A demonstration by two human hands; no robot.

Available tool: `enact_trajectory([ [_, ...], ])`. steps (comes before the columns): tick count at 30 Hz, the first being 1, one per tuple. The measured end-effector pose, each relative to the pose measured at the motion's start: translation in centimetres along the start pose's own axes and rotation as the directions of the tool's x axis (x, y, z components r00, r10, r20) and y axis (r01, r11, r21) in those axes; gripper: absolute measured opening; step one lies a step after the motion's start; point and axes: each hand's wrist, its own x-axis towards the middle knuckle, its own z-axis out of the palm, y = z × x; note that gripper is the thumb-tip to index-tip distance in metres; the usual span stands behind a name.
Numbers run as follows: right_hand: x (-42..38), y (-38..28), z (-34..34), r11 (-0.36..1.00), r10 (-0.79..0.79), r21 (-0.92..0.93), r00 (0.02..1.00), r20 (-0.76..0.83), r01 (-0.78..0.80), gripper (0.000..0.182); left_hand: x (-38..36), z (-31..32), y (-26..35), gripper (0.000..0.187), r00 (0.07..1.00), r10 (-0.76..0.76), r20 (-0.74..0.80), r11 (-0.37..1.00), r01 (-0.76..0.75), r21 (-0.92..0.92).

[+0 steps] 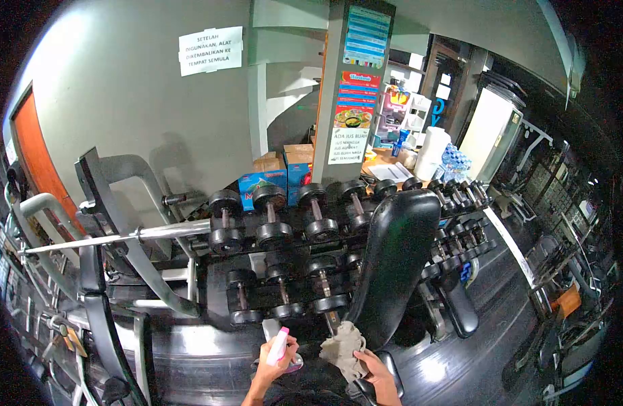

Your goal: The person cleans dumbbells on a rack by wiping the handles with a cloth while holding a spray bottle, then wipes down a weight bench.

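My left hand is closed around a pink-and-white spray bottle, its pink tip pointing up and away from me. Part of the bottle is hidden by my fingers. My right hand grips a crumpled grey-beige cloth at its right edge, and the rest hangs out to the left. Just beyond the cloth rises the black padded backrest of a bench, tilted upright. The cloth overlaps the lower end of this backrest in view.
A two-tier rack carries several black dumbbells ahead. A barbell reaches in from the left beside a weight bench. Cardboard boxes stand behind the rack. A counter and a fridge are further back at right.
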Motion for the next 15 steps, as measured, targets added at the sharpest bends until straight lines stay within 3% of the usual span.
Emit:
enact_trajectory([
  [5, 3.3, 0.3, 1.5, 0.986, 0.028, 0.168, 0.997, -0.066, -0.017, 0.040, 2.0, -2.0, 0.4, 0.014, 0.999, -0.040, 0.036, 0.999, 0.039, 0.008],
  [7, 4.6, -0.1, 3.2, 0.923, -0.032, 0.380, 0.996, -0.079, 0.060, 0.042, 3.5, -3.1, 0.7, 0.016, 0.996, -0.071, 0.047, 0.997, 0.070, 0.019],
  [9, 6.1, 0.0, 4.3, 0.917, -0.030, 0.394, 0.995, -0.093, 0.064, 0.042, 5.1, -4.4, 0.6, 0.016, 0.995, -0.073, 0.073, 0.997, 0.070, 0.040],
  [12, 9.2, 1.1, 5.2, 0.813, -0.047, 0.579, 0.998, -0.033, 0.057, 0.049, 7.3, -6.5, 0.4, 0.017, 0.989, -0.084, 0.123, 0.996, 0.082, 0.020],
  [15, 8.4, -2.1, 12.3, 0.819, -0.116, 0.572, 0.991, 0.072, 0.054, 0.057, 9.6, -8.5, 1.0, 0.019, 0.983, -0.094, 0.158, 0.994, 0.100, -0.035],
])
